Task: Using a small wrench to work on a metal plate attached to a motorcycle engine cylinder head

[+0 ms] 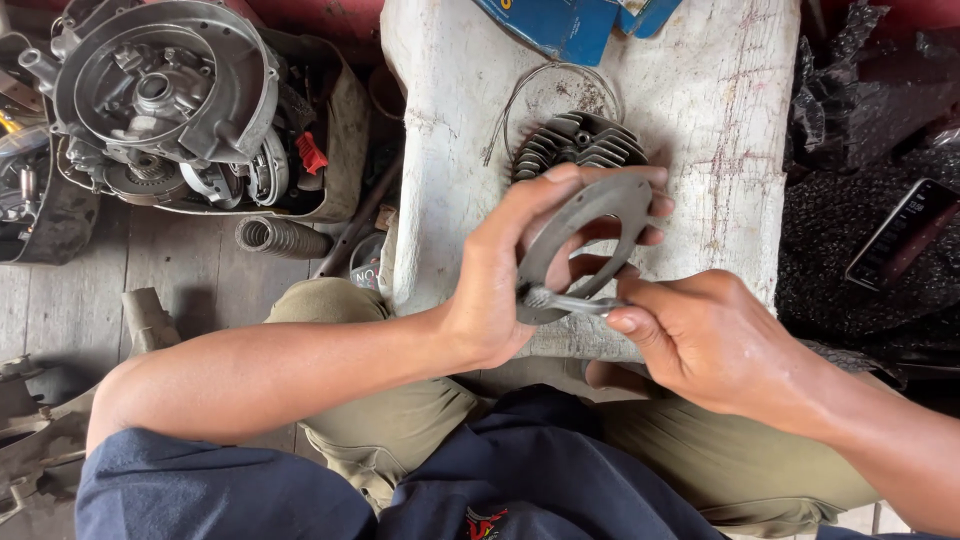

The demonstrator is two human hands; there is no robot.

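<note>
- Whitish, stained work block [700, 120] fills the upper centre; worn wooden floorboards [180, 270] lie to its left and black crumpled plastic sheeting [850, 130] to its right.
- Aluminium engine casing [165, 95], opened, sits in a grimy tray at upper left, well apart from the hands.
- Finned cylinder head [580, 145] rests on the block, just behind the raised plate.
- Left hand [500, 280] grips a grey flat metal plate [585, 225] with a large central opening, fingers wrapped around its rim, held above the block's near edge.
- Right hand [700, 340] pinches a small metal tool [565, 300], tip touching the plate's lower edge.
- Judgement: step in hand looks like scraping or cleaning the plate's face; the next stroke calls for a steady grip and light pressure.
</note>
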